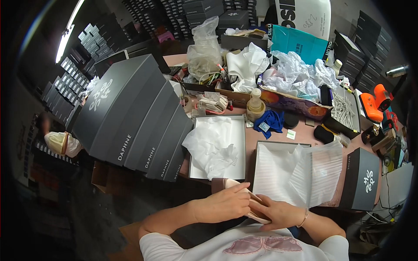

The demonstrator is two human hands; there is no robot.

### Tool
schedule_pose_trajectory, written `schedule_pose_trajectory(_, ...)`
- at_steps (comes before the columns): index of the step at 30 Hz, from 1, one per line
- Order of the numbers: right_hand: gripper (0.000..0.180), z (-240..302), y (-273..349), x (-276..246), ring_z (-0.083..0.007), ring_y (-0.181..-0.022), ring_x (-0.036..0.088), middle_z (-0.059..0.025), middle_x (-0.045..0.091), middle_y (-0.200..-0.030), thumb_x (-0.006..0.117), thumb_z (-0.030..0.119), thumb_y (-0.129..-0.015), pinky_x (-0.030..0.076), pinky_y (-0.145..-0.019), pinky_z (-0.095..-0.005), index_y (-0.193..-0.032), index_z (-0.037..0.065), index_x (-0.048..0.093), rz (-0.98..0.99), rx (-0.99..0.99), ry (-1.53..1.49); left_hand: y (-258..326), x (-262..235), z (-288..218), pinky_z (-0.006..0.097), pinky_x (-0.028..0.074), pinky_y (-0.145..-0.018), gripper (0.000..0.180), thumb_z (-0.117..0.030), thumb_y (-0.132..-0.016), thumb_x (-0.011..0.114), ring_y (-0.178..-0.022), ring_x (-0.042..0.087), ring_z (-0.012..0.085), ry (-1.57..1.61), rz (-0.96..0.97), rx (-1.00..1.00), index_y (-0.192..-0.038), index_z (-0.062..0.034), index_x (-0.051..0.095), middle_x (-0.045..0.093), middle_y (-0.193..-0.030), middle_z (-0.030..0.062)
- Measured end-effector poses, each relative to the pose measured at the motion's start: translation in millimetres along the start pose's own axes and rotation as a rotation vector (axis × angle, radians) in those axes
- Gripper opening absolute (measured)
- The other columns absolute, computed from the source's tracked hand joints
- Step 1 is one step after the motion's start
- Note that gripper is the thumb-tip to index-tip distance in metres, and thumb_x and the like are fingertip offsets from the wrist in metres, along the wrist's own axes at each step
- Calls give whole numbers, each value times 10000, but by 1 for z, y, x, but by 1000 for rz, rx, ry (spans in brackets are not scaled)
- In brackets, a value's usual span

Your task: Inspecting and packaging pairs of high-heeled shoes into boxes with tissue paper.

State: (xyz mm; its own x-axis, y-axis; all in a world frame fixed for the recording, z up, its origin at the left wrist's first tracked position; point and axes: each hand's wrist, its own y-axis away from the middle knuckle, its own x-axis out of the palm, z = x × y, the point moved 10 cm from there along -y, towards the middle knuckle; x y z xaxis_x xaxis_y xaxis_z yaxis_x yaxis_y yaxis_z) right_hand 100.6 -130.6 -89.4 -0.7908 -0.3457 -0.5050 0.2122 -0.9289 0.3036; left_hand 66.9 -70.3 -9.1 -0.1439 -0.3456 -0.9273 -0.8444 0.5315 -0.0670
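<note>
Close to my body, in front of the table edge, both hands are on a beige-pink shoe, with a brownish part at its far left end. My left hand has its fingers bent over the upper side of the shoe. My right hand grips the near right end, thumb and fingers around it. Much of the shoe is hidden behind the hands. Just beyond lies an open box with crumpled white tissue paper. Right of it, another open box holds white wrapping paper and a ribbed translucent foam sheet.
Stacked dark grey shoe boxes rise at the left. A grey box lid stands at the right edge. Behind the open boxes are a pump bottle, a blue cloth, a black-handled brush and a tray of white sticks. Another person is far left.
</note>
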Motion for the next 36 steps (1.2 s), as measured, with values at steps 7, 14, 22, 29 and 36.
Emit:
schedule_pose_trajectory(7, 758, -60, 55, -23, -284, -1104, 569, -169, 416, -1316, 688, 202, -772, 483, -914, -371, -1416, -4, 344, -389, 28, -774, 128, 5, 331, 352, 546, -697, 500, -255, -846, 681, -780, 686, 269, 284, -556, -1206, -1251, -3, 531, 669, -932, 176)
schedule_pose_trajectory(14, 773, -71, 81, -30, -245, -1072, 592, -139, 465, -1253, 698, 144, -768, 483, -921, -378, -1417, -39, 319, -571, 32, -1081, 141, 116, 456, 273, 499, -452, 302, -179, -908, 593, -515, 624, 159, 586, -629, -1412, -1139, 14, 561, 666, -834, 120)
schedule_pose_trajectory(22, 803, -56, 122, -40, -375, -1121, 578, -241, 571, -1167, 733, 275, -736, 489, -928, -411, -1352, -84, 364, -572, -265, -1345, -10, -89, 200, 331, 464, -627, 150, -132, -889, 577, -682, 597, 278, 154, -759, -570, -879, 17, 565, 584, -742, 137)
schedule_pose_trajectory(29, 771, -12, 111, -24, -357, -1132, 579, -263, 566, -1198, 691, 294, -772, 455, -969, -431, -1349, -99, 365, -229, -324, -1257, -12, -66, 99, 363, 460, -621, 124, -3, -753, 644, -709, 573, 288, -23, -531, -442, -758, -5, 521, 552, -777, 137)
schedule_pose_trajectory(36, 667, -20, 40, -25, -396, -1018, 621, -258, 536, -1185, 531, 338, -868, 603, -701, -440, -1370, -55, 334, -82, -299, -1583, 76, -93, 25, 357, 491, -715, 146, 64, -699, 605, -831, 581, 291, -118, -713, -474, -816, -20, 580, 575, -885, 111)
